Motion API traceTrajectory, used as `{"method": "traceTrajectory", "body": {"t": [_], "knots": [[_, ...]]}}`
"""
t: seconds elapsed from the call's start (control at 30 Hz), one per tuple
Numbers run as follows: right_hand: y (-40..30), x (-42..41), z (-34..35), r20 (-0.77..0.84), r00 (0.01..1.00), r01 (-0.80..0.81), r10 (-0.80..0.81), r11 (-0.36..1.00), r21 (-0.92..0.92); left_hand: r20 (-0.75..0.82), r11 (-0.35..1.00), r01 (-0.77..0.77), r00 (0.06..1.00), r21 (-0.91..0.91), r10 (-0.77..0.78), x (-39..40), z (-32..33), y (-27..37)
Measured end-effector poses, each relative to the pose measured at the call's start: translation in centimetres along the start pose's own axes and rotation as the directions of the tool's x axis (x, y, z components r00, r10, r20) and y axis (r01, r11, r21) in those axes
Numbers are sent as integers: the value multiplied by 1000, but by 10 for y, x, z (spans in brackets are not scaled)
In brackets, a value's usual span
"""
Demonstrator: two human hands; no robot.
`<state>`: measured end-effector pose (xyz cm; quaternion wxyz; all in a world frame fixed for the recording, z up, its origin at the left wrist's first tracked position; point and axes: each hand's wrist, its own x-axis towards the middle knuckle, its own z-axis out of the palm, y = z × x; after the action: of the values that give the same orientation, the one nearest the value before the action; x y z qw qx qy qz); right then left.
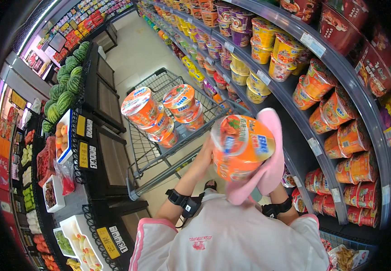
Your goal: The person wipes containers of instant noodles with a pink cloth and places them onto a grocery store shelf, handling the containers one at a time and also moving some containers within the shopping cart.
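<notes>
My left hand (205, 156) grips the left side of an orange instant noodle tub (241, 144), held up in front of my chest with its printed lid tilted towards me. A pink cloth (272, 149) is folded around the tub's right side. My right hand is hidden behind that cloth; only its forearm and wrist strap show below, and the cloth is pressed against the tub there. Beyond my hands stands a wire shopping cart (148, 149). Inside it are two stacks of matching orange tubs, a left stack (148, 117) and a right stack (184, 108).
On my right, curved shelves (312, 142) carry rows of yellow, purple, orange and red noodle tubs. Produce stands line my left, with watermelons (68, 79), boxed fruit (61, 135) and price signs (108, 242). The cart's handle bar (161, 174) crosses just ahead. A tiled aisle (131, 44) runs beyond.
</notes>
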<state>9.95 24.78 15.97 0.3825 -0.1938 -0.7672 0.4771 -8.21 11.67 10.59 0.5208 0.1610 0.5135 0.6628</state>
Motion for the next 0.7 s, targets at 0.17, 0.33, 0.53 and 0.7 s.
{"method": "traceTrajectory", "body": {"t": [0.17, 0.33, 0.53, 0.7], "knots": [[4, 7, 4, 20, 1000, -13, 12, 999, 47, 99, 987, 50, 994, -154, -35, -11, 6, 5], [5, 10, 2, 85, 996, -39, 30, 994, 106, 343, 917, 98, 938, -386, 44, -20, -5, 10], [13, 9, -3, 207, 977, -82, 46, 983, 167, 477, 949, -201, 876, 241, 65, -37, -20, 18], [14, 7, -11, 255, 965, -110, 64, 979, 171, 618, 973, -114, 785, 201, -36, -31, 3, 37]]}}
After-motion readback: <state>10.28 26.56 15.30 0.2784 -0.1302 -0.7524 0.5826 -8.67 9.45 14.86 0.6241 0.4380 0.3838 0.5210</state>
